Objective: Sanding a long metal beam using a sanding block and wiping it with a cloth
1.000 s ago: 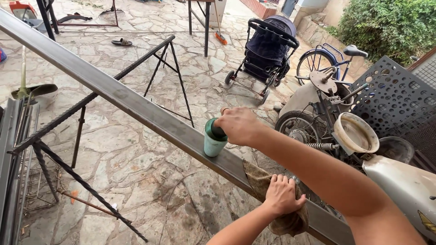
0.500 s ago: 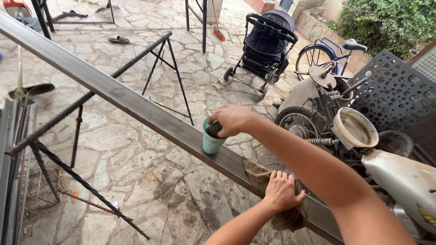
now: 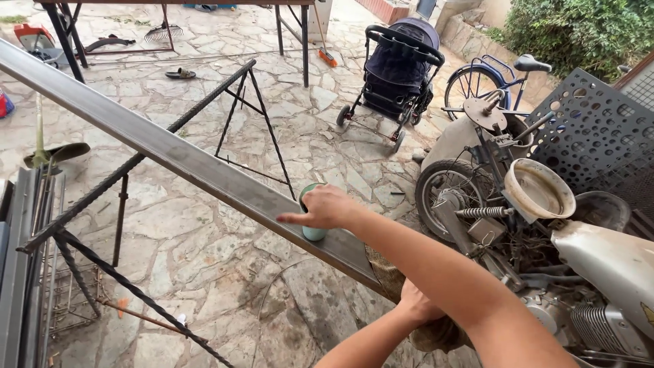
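Head view: your right hand point(image 3: 325, 208) reaches out over the long grey metal beam point(image 3: 177, 158) and wraps round a small green can point(image 3: 313, 230) standing upright on the beam's top face; your index finger sticks out flat along the beam, pointing up its length, while the other fingers grasp the can's upper part, hiding the top. The can sits toward the near end of the beam, just before the spot where a brownish rag point(image 3: 395, 279) lies across it. Your left hand point(image 3: 417, 304) presses down on that rag at the beam's near end; the forearm crossing above covers most of it, so you cannot tell whether the fingers clench the cloth or lie flat. The beam runs diagonally, resting on black rebar trestles point(image 3: 248, 119). Beyond the beam's far side stands a dark blue stroller point(image 3: 397, 68) on the stone paving point(image 3: 204, 232). Right of the beam's near end sits a stripped old motorbike point(image 3: 545, 245), with a blue bicycle point(image 3: 490, 78) behind it.
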